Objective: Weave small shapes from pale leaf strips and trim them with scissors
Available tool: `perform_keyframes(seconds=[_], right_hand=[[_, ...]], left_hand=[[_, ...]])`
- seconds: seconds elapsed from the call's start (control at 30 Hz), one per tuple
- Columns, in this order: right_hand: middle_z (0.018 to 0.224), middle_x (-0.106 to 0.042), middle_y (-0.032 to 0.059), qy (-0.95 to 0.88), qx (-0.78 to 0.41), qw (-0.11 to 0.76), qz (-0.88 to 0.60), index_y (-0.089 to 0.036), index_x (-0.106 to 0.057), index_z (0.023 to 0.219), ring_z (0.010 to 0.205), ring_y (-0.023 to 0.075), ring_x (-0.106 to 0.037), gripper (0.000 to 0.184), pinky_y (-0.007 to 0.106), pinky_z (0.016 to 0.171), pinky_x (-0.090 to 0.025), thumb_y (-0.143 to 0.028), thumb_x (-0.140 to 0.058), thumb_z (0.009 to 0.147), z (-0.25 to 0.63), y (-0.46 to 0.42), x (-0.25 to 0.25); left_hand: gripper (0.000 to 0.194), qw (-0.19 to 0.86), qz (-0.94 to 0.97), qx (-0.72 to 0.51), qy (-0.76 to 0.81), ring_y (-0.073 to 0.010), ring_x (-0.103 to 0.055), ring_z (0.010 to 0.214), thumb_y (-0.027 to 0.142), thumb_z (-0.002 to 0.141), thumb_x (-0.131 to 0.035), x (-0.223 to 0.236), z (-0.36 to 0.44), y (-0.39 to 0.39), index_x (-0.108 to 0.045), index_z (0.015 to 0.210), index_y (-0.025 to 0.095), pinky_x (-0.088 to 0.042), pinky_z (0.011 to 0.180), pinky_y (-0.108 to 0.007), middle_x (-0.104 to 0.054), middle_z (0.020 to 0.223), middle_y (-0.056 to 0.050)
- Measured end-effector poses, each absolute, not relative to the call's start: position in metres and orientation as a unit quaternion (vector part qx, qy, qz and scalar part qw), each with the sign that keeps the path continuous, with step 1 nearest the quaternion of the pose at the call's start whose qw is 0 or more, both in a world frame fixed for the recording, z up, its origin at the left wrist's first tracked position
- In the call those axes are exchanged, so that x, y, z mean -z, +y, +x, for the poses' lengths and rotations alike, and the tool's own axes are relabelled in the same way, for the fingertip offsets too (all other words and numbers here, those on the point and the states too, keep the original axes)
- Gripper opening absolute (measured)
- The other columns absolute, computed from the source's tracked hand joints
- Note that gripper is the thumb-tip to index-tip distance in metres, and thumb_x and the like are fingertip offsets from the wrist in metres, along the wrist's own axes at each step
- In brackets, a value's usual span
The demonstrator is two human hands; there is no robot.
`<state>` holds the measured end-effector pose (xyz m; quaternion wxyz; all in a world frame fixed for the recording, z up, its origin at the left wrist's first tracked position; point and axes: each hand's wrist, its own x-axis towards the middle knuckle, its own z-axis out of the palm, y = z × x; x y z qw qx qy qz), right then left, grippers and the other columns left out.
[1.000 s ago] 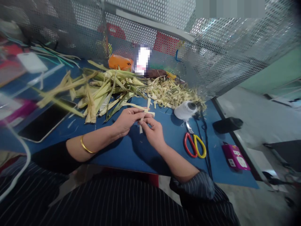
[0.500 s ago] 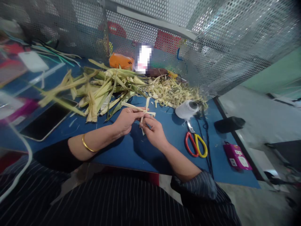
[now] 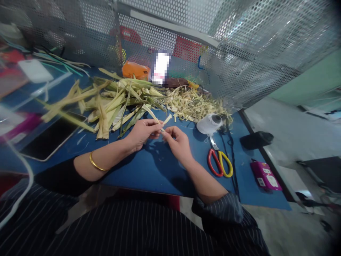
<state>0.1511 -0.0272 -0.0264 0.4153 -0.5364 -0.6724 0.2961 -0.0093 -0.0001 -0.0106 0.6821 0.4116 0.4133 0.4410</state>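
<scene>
Pale strips of dried leaf, like corn husk (image 3: 152, 113), stick up from between my two hands above the table. My left hand (image 3: 142, 134) pinches the strips between thumb and fingers. Close beside it, my right hand (image 3: 178, 142) is closed too, its thumb and fingertips gripping the strips' lower part, which is mostly hidden. A heap of long husk leaves (image 3: 117, 101) lies just beyond my left hand. Scissors (image 3: 220, 163) with one red and one yellow handle rest right of my right hand, their blades by a white thread cone (image 3: 210, 124).
A pile of shredded husk (image 3: 191, 105) spreads at the back, below a perforated metal panel (image 3: 165, 32). On the blue table (image 3: 160, 176) are a dark phone (image 3: 53, 137) at left, an orange packet (image 3: 136, 70), a black cylinder (image 3: 256, 140) and a magenta box (image 3: 265, 175) at right.
The husk strips, spread crosswise before, now point up and outward in a narrow V. My right hand has turned and drawn slightly right, its fingertips still at the strips.
</scene>
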Motion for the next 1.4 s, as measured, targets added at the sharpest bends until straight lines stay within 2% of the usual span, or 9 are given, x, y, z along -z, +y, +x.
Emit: perform_keyframes(seconds=[0.07, 0.23, 0.37, 0.47, 0.6, 0.7, 0.87, 1.03, 1.4], right_hand=[[0.061, -0.056, -0.0028, -0.685, -0.277, 0.417, -0.530, -0.020, -0.056, 0.070, 0.057, 0.0114, -0.048, 0.026, 0.025, 0.059, -0.038, -0.037, -0.055, 0.090, 0.149, -0.030, 0.026], [0.064, -0.058, -0.0013, -0.764, -0.202, 0.392, -0.471, -0.021, -0.057, 0.068, 0.063, 0.0122, -0.050, 0.026, 0.027, 0.068, -0.039, -0.031, -0.053, 0.091, 0.147, -0.038, 0.020], [0.064, -0.058, -0.0013, -0.661, -0.322, 0.438, -0.517, -0.021, -0.062, 0.077, 0.059, 0.0128, -0.053, 0.026, 0.027, 0.061, -0.042, -0.035, -0.047, 0.093, 0.151, -0.028, 0.025], [0.080, -0.063, 0.0013, -0.640, -0.322, 0.470, -0.516, -0.021, -0.066, 0.093, 0.072, 0.0150, -0.058, 0.013, 0.029, 0.069, -0.047, -0.028, -0.059, 0.085, 0.156, -0.019, 0.032], [0.088, -0.064, 0.0028, -0.695, -0.267, 0.479, -0.464, -0.023, -0.067, 0.083, 0.087, 0.0174, -0.060, 0.003, 0.033, 0.084, -0.047, -0.023, -0.065, 0.082, 0.159, -0.015, 0.033], [0.091, -0.064, 0.0031, -0.716, -0.230, 0.484, -0.448, -0.024, -0.066, 0.079, 0.094, 0.0178, -0.060, 0.007, 0.034, 0.088, -0.046, -0.023, -0.063, 0.085, 0.160, -0.017, 0.030], [0.093, -0.066, 0.0036, -0.758, -0.152, 0.445, -0.453, -0.023, -0.064, 0.082, 0.091, 0.0176, -0.062, 0.009, 0.034, 0.082, -0.046, -0.021, -0.059, 0.089, 0.161, -0.019, 0.024], [0.094, -0.071, 0.0033, -0.790, -0.028, 0.393, -0.470, -0.023, -0.064, 0.083, 0.092, 0.0188, -0.063, 0.012, 0.037, 0.089, -0.040, -0.024, -0.056, 0.092, 0.162, -0.022, 0.019], [0.092, -0.070, 0.0039, -0.807, 0.001, 0.360, -0.469, -0.024, -0.063, 0.084, 0.090, 0.0188, -0.060, 0.018, 0.037, 0.091, -0.038, -0.029, -0.050, 0.094, 0.164, -0.023, 0.018]], left_hand=[[0.021, 0.655, 0.430, -0.448, 0.430, -0.0066, -0.054, 0.051, 0.026, 0.072, -0.075, 0.014, -0.007, 0.000, -0.073, 0.086, 0.011, -0.046, 0.053, -0.019, -0.061, 0.060, 0.001], [0.011, 0.604, 0.472, -0.463, 0.444, -0.0064, -0.053, 0.049, 0.019, 0.072, -0.073, 0.017, -0.005, 0.000, -0.074, 0.078, 0.009, -0.043, 0.050, -0.019, -0.065, 0.063, -0.002], [0.012, 0.666, 0.411, -0.460, 0.419, -0.0069, -0.054, 0.047, 0.019, 0.077, -0.071, 0.015, -0.008, 0.004, -0.071, 0.087, 0.011, -0.044, 0.048, -0.018, -0.060, 0.059, 0.001], [0.012, 0.732, 0.363, -0.436, 0.378, -0.0063, -0.053, 0.047, 0.018, 0.079, -0.070, 0.013, -0.009, 0.005, -0.068, 0.089, 0.011, -0.043, 0.046, -0.017, -0.058, 0.059, 0.002], [0.013, 0.786, 0.332, -0.390, 0.346, -0.0067, -0.053, 0.048, 0.017, 0.078, -0.071, 0.012, -0.010, 0.003, -0.067, 0.089, 0.011, -0.042, 0.045, -0.017, -0.057, 0.059, 0.002], [0.011, 0.801, 0.319, -0.377, 0.337, -0.0067, -0.054, 0.048, 0.019, 0.080, -0.069, 0.012, -0.010, 0.003, -0.067, 0.089, 0.012, -0.043, 0.044, -0.016, -0.057, 0.059, 0.002], [0.017, 0.774, 0.368, -0.368, 0.360, -0.0106, -0.064, 0.052, 0.022, 0.082, -0.068, 0.008, -0.013, 0.004, -0.068, 0.095, 0.012, -0.051, 0.047, -0.019, -0.068, 0.072, -0.004], [0.015, 0.792, 0.343, -0.339, 0.376, -0.0119, -0.067, 0.054, 0.014, 0.084, -0.065, 0.003, -0.015, 0.004, -0.068, 0.098, 0.011, -0.054, 0.048, -0.019, -0.072, 0.079, -0.007], [0.012, 0.827, 0.342, -0.316, 0.314, -0.0068, -0.061, 0.050, 0.019, 0.084, -0.068, 0.009, -0.015, 0.003, -0.065, 0.095, 0.014, -0.051, 0.046, -0.016, -0.072, 0.084, -0.005]])
